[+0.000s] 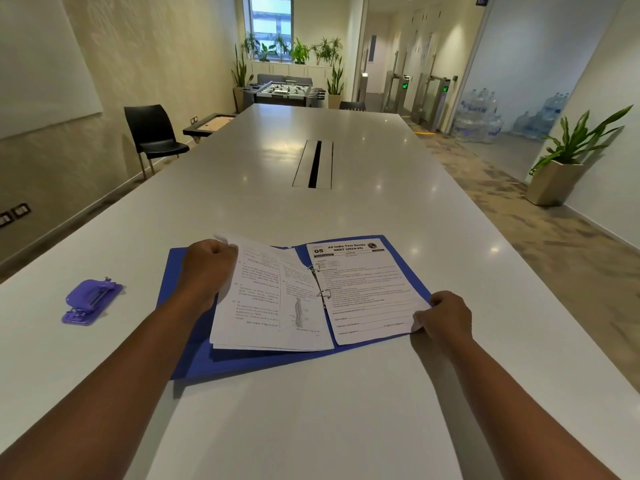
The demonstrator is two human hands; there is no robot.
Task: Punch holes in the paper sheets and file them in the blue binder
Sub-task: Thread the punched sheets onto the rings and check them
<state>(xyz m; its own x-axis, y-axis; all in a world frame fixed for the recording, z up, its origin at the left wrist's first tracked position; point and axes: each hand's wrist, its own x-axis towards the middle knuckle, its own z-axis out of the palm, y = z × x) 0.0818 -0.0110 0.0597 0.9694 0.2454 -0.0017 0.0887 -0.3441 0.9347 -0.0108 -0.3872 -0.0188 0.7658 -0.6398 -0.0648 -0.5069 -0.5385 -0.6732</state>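
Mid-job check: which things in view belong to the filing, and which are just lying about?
Job:
blue binder, open on the table
left sheets, held by left hand
right sheet, pinched by right hand
binder rings
purple hole punch

Lying about:
black chair
foosball table
potted plant
water bottles

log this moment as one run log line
left hand: holds sheets on rings | right hand: pinches title sheet corner | blue binder: open | hole punch: idle, left

The table [311, 410] is smooth, glossy white, mirroring ceiling lights. The binder [194, 355] has a matt blue cover and shiny metal rings [323, 294]. Its sheets [270, 306] are matt printed paper. At 9 o'clock, the punch [91, 301] looks glossy purple plastic.
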